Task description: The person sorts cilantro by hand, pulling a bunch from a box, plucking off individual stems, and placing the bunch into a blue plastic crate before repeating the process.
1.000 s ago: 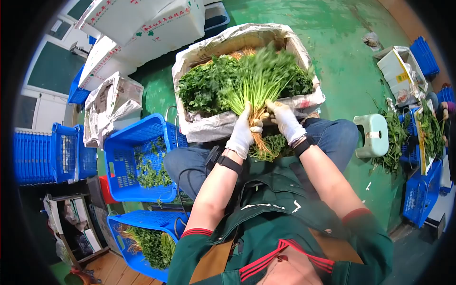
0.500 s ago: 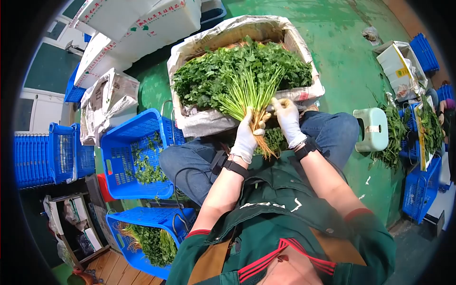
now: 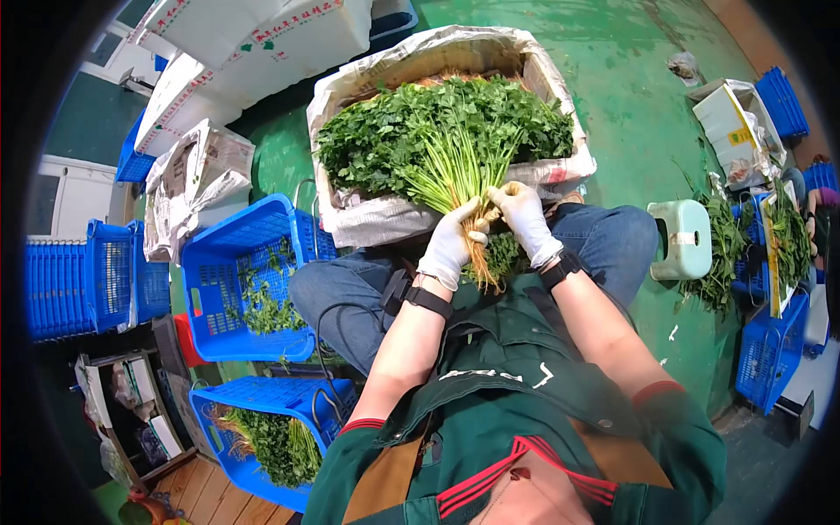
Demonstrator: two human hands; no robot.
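My left hand, in a white glove, is wrapped round the lower stems of a bunch of leafy herbs that looks like coriander or Chinese celery. Its pale green stems fan out away from me, and its brownish roots hang below the fist. My gloved right hand pinches at the right side of the same bunch, just above the roots. The bunch's leaves overlap more greens in a paper-lined box in front of my knees. More leaves show below my hands.
Blue crates with loose leaves and rooted bunches stand at my left. White foam boxes are stacked at the upper left. To the right are a pale green stool, piled greens and another person at the edge.
My right fingertips have shifted slightly left and down along the stems. The left hand keeps hold of the bunch. The whole view has moved a little.
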